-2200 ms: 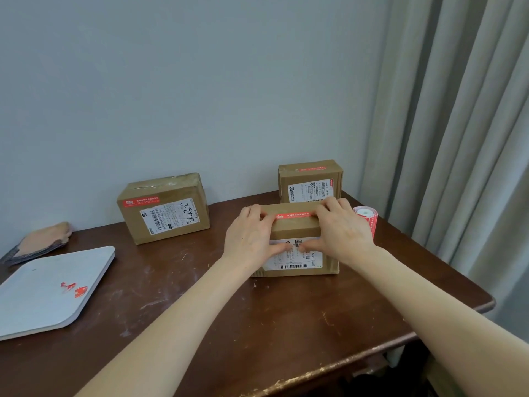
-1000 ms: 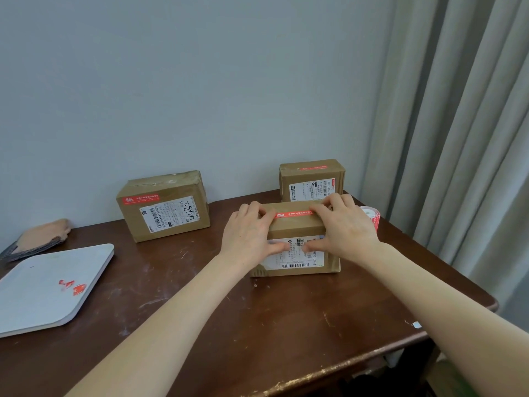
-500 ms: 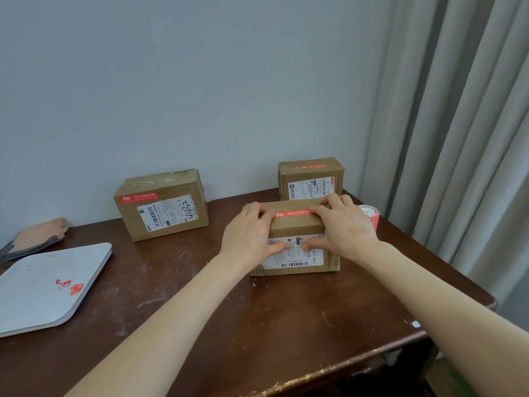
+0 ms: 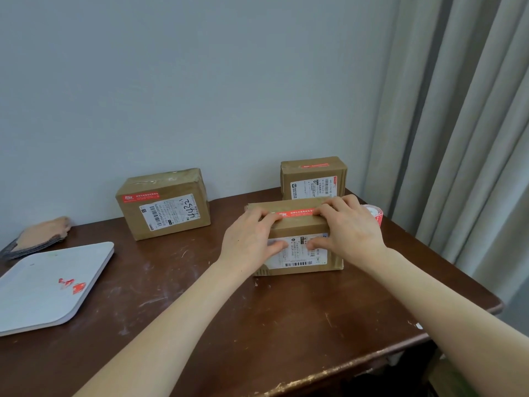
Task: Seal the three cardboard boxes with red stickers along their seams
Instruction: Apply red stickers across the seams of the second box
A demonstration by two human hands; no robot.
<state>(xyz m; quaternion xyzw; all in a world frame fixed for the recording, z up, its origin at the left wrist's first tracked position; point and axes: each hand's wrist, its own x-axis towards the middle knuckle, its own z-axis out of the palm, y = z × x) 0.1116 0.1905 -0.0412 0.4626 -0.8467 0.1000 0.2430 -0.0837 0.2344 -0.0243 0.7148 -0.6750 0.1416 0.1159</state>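
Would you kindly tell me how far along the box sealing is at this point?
Done: the left sticker is on the left box, and the back sticker is on the back box. In hand: the left hand and right hand press the near sticker onto the near box. Left: seemingly only finishing that press.

One feed on my end: head cam, wide-angle, worn at the near edge of the table (image 4: 286,325). Looks fwd and down across the tabletop to the wall (image 4: 200,81) behind the table, curtain (image 4: 458,138) off the table's right side. Close in: left hand (image 4: 252,245) and right hand (image 4: 352,233) reach mid-frame over the table. Table's left end is cropped; its right corner is in shot.
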